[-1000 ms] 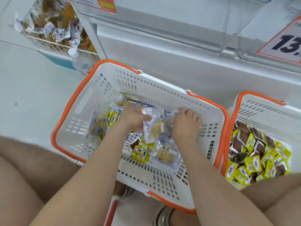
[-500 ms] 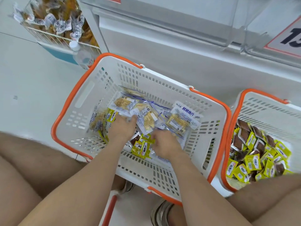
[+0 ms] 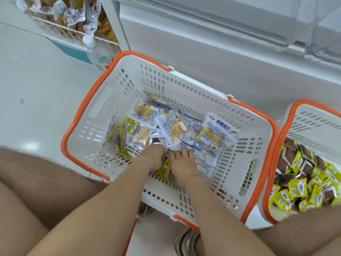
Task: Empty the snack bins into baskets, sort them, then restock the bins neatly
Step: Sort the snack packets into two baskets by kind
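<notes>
both hands were down in the near part of the middle basket, a white slotted one with an orange rim, set on the pale floor between the person's knees; the left hand lay palm down with its fingers curled into the heap, and the right hand lay just beside it, fingers bent forward over the packets; the two hands all but touched, and between them showed a few yellow packets, pressed under the fingers; whether either hand truly gripped a packet i could not tell, since the fingertips were buried.

beyond the hands lay a loose pile of clear packets with blue print and pale fish slices inside, overlapping one another across the basket's middle; one larger packet lay flat toward the right wall; more yellow packets were mixed in at the left of the pile.

a second basket stood just to the right, its rim touching or nearly touching the first; it held a heap of yellow and brown packets.

behind both ran a white cabinet; at far left a wire rack held bagged snacks, with a water bottle leaning beside it.
</notes>
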Motion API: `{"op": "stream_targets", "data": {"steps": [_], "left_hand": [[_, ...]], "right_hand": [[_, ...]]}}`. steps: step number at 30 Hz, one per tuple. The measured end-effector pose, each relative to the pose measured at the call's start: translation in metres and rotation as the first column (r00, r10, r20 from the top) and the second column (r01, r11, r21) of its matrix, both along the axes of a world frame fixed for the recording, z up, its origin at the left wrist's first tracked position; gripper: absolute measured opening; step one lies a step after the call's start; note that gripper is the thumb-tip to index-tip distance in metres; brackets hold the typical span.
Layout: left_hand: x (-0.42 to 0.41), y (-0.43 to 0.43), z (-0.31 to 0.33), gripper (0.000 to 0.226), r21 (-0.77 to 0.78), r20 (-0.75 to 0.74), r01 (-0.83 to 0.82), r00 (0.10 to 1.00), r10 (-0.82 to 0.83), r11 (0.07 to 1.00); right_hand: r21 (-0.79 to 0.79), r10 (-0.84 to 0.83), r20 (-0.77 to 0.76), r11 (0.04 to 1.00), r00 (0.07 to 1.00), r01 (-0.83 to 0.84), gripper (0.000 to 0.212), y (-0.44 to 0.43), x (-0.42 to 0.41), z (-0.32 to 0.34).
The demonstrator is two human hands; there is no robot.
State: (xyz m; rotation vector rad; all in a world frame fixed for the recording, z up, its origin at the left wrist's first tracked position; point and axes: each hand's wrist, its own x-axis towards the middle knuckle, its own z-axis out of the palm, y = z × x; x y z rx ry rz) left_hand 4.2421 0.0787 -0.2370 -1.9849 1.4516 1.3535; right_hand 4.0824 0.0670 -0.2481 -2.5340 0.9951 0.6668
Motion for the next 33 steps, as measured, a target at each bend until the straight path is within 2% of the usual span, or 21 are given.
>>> {"op": "stream_targets", "data": {"steps": [2, 6, 8, 10, 12, 13, 15, 18, 21, 23, 26, 28, 30, 31, 33], "left_hand": [[-0.001, 0.001, -0.001, 0.017, -0.025, 0.024, 0.021, 0.999, -0.021, 0.999], [0.003, 0.005, -0.001, 0.041, -0.057, 0.085, -0.039, 0.995, 0.044, 0.998], [0.009, 0.007, 0.003, 0.035, -0.031, 0.099, -0.041, 0.994, 0.044, 0.999], [0.017, 0.007, 0.009, 0.026, 0.005, 0.12, 0.015, 0.993, -0.015, 1.0], [0.027, 0.007, 0.019, 0.035, 0.076, 0.122, 0.079, 0.989, -0.088, 0.994], [0.032, 0.005, 0.026, 0.043, 0.124, 0.106, 0.101, 0.988, -0.115, 0.987], [0.039, 0.001, 0.043, 0.06, 0.235, 0.033, 0.122, 0.99, -0.134, 0.964], [0.042, -0.005, 0.081, 0.091, 0.439, -0.138, 0.22, 0.975, -0.176, 0.871], [0.039, -0.002, 0.11, 0.101, 0.549, -0.286, 0.277, 0.949, -0.133, 0.789], [0.037, 0.004, 0.119, 0.105, 0.533, -0.314, 0.265, 0.944, -0.103, 0.803], [0.033, 0.005, 0.129, 0.106, 0.464, -0.333, 0.322, 0.927, -0.174, 0.825], [0.028, 0.004, 0.133, 0.103, 0.467, -0.329, 0.377, 0.914, -0.239, 0.8], [0.023, 0.007, 0.134, 0.1, 0.444, -0.304, 0.402, 0.908, -0.288, 0.801], [0.023, 0.008, 0.135, 0.098, 0.424, -0.302, 0.396, 0.91, -0.285, 0.815], [0.026, 0.011, 0.137, 0.089, 0.389, -0.313, 0.344, 0.922, -0.229, 0.854]], "right_hand": [[-0.005, 0.015, -0.008, 1.0, 1.0, -0.015, 0.072, 0.004, 0.001, -0.002], [-0.01, 0.045, 0.031, 0.999, 0.999, -0.045, 0.06, 0.004, 0.006, -0.003], [-0.023, 0.106, 0.075, 0.994, 0.992, -0.105, 0.056, 0.007, 0.009, -0.004], [0.027, 0.125, 0.136, 0.991, 0.983, -0.13, 0.063, 0.012, 0.013, -0.001], [0.09, 0.139, 0.136, 0.984, 0.981, -0.153, 0.087, 0.015, 0.016, 0.003], [0.097, 0.15, 0.124, 0.982, 0.981, -0.163, 0.095, 0.014, 0.018, 0.005], [0.1, 0.18, 0.081, 0.977, 0.98, -0.187, 0.099, 0.011, 0.02, 0.006], [0.111, 0.188, 0.022, 0.976, 0.982, -0.189, 0.085, 0.008, 0.021, 0.007], [0.122, 0.143, 0.025, 0.982, 0.989, -0.145, 0.074, 0.004, 0.022, 0.01], [0.123, 0.15, 0.048, 0.98, 0.987, -0.155, 0.066, 0.001, 0.022, 0.014], [0.115, 0.203, 0.088, 0.97, 0.975, -0.213, 0.061, -0.002, 0.02, 0.019], [0.102, 0.228, 0.086, 0.966, 0.97, -0.237, 0.065, -0.001, 0.019, 0.02], [0.122, 0.182, 0.087, 0.974, 0.979, -0.192, 0.072, -0.002, 0.02, 0.02], [0.156, 0.137, 0.079, 0.977, 0.987, -0.148, 0.066, -0.004, 0.021, 0.021], [0.246, -0.007, 0.107, 0.969, 0.994, -0.019, 0.037, -0.014, 0.025, 0.024]]}}
